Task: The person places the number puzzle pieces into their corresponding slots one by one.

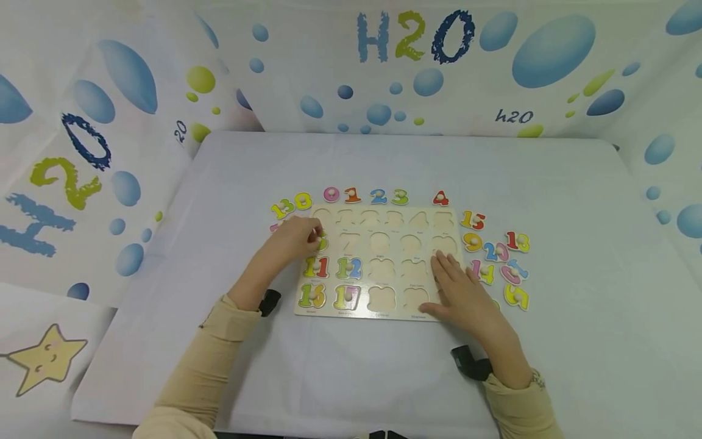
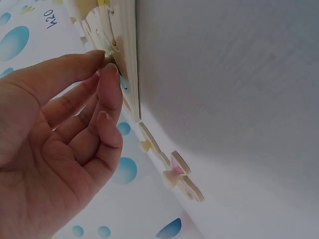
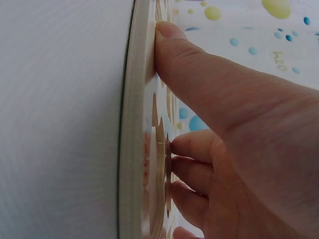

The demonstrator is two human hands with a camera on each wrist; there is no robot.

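Observation:
A wooden number puzzle board (image 1: pixel 364 315) lies on the table, with number pieces 11 (image 1: pixel 316 267), 12 (image 1: pixel 349 268), 16 (image 1: pixel 312 296) and 17 (image 1: pixel 347 297) set in its lower left recesses. At the left end of the second row, my left hand (image 1: pixel 296 236) pinches the small knob of a green and yellow number piece (image 1: pixel 323 242) between thumb and index finger. Most of that piece is hidden by the hand. My right hand (image 1: pixel 459 291) rests on the board's right side, fingers spread and fairly straight, its thumb (image 3: pixel 172 55) touching near the board's front edge.
Loose pieces 0 (image 1: pixel 331 194), 1 (image 1: pixel 353 195), 2, 3 and 4 (image 1: pixel 440 198) line the board's far edge. Pieces 13 (image 1: pixel 282 208) and 8 (image 1: pixel 303 201) lie by its far left corner. Several more, including 15 (image 1: pixel 473 220) and 5 (image 1: pixel 517 297), lie on the right.

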